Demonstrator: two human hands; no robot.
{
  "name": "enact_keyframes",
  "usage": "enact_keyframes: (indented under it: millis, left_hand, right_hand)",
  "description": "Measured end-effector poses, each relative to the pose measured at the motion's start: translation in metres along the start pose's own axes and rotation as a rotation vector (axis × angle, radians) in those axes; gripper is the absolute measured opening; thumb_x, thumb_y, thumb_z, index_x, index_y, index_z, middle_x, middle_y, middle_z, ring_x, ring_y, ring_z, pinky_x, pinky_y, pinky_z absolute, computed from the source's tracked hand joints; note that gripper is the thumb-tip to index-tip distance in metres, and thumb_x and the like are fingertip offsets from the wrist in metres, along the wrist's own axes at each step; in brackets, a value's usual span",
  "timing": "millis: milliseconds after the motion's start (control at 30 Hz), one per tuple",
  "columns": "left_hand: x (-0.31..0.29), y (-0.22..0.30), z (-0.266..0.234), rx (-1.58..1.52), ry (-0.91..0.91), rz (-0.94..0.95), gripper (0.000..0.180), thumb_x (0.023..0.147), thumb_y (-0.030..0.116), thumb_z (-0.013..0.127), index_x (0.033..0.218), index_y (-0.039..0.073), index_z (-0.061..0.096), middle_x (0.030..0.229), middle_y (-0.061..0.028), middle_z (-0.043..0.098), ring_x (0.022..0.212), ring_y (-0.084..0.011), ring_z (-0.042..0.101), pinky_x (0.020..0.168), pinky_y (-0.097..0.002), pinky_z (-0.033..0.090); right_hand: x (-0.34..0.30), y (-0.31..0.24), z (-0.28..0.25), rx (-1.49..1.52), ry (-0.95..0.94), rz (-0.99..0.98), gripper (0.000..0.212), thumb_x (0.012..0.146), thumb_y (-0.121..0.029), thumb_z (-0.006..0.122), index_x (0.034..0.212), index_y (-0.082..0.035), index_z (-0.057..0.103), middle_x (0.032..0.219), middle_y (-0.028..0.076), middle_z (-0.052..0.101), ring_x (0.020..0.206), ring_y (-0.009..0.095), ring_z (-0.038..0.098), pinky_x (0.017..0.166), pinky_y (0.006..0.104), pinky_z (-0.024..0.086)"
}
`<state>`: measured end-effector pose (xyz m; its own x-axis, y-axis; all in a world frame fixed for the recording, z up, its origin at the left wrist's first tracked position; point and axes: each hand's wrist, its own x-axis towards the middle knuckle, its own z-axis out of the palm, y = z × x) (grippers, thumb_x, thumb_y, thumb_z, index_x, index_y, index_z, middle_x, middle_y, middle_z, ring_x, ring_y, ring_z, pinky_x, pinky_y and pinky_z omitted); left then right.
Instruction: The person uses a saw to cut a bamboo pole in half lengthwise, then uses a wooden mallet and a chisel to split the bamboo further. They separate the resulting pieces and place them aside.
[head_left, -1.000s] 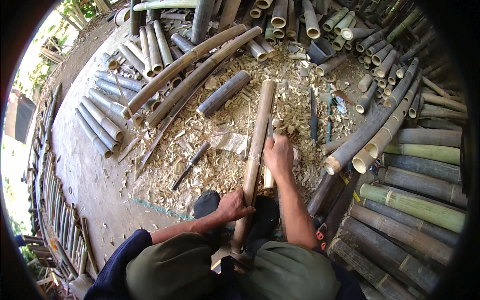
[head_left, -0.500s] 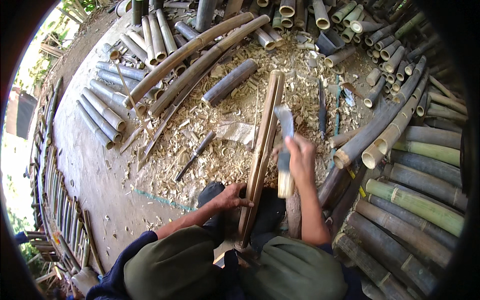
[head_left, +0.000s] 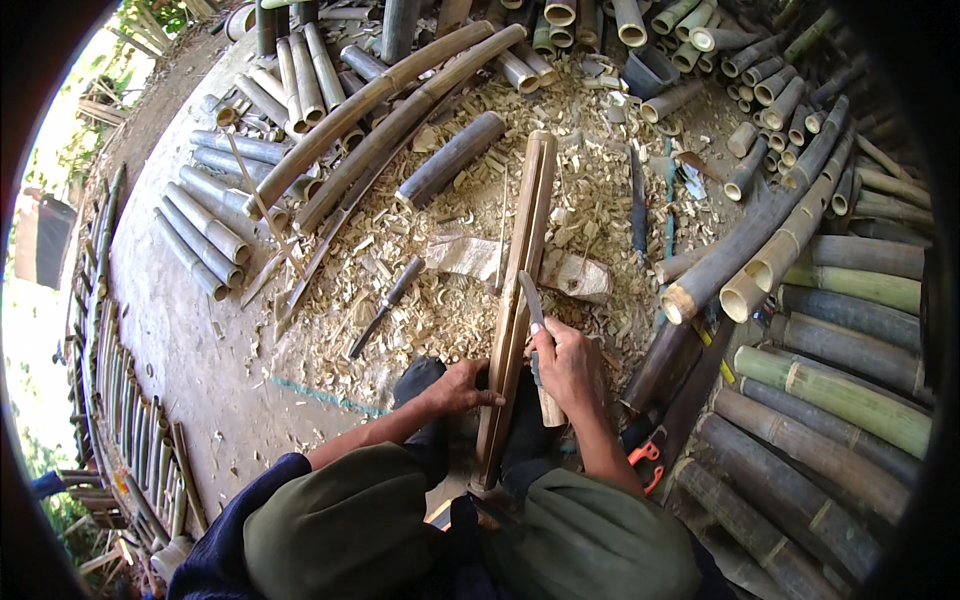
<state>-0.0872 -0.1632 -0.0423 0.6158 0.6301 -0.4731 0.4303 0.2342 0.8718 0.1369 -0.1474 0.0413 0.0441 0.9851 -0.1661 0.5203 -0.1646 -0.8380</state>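
A long split bamboo pole point(head_left: 520, 250) stretches away from between my knees, with a lengthwise groove showing in it. My left hand point(head_left: 462, 388) grips its near part from the left, thumb laid across it. My right hand point(head_left: 568, 365) is closed around a short chopping blade point(head_left: 532, 297) with a pale wooden handle end point(head_left: 551, 408). The blade lies against the pole's right side and is seen nearly edge-on. My fingers hide the middle of this tool.
Shavings point(head_left: 440, 320) cover the ground ahead, where a knife point(head_left: 387, 306) and a dark long blade point(head_left: 638, 205) lie. Cut bamboo tubes point(head_left: 445, 160) lie at front and left. More bamboo point(head_left: 830, 400) is stacked on the right, near an orange-handled tool point(head_left: 648, 455).
My right hand has come down and left, bringing the blade from above onto the pole's side. The orange handle beside my right forearm has come into view. My left hand keeps its hold.
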Motion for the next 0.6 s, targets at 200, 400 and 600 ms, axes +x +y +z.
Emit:
enact_keyframes:
  millis: [200, 400, 600]
  left_hand:
    - [-0.002, -0.003, 0.0, 0.059, 0.066, 0.031, 0.065, 0.077, 0.039, 0.091, 0.122, -0.001, 0.066, 0.1, -0.0241, 0.072, 0.099, -0.0362, 0.071, 0.087, -0.0471, 0.053]
    - [-0.006, -0.011, 0.005, 0.036, 0.129, 0.06, 0.064, 0.076, 0.04, 0.091, 0.117, -0.003, 0.066, 0.101, -0.0251, 0.071, 0.1, -0.0373, 0.07, 0.087, -0.0464, 0.053]
    - [-0.004, -0.004, -0.001, -0.044, 0.039, -0.021, 0.065, 0.08, 0.029, 0.089, 0.133, 0.0, 0.063, 0.113, -0.0183, 0.074, 0.107, -0.0229, 0.068, 0.095, -0.0402, 0.052]
  right_hand:
    - [0.044, 0.007, 0.013, 0.105, 0.103, 0.022, 0.028, 0.105, -0.019, 0.055, 0.09, 0.002, 0.066, 0.069, 0.012, 0.07, 0.06, 0.022, 0.07, 0.056, 0.0385, 0.054]
    - [0.119, -0.064, -0.025, 0.401, 0.159, 0.052, 0.031, 0.109, -0.02, 0.049, 0.105, 0.004, 0.067, 0.073, 0.009, 0.071, 0.054, 0.013, 0.063, 0.049, 0.0304, 0.05]
    - [-0.007, -0.035, -0.016, 0.321, -0.003, 0.134, 0.021, 0.105, -0.017, 0.053, 0.104, 0.0, 0.065, 0.07, 0.007, 0.067, 0.062, 0.016, 0.066, 0.056, 0.0352, 0.05]
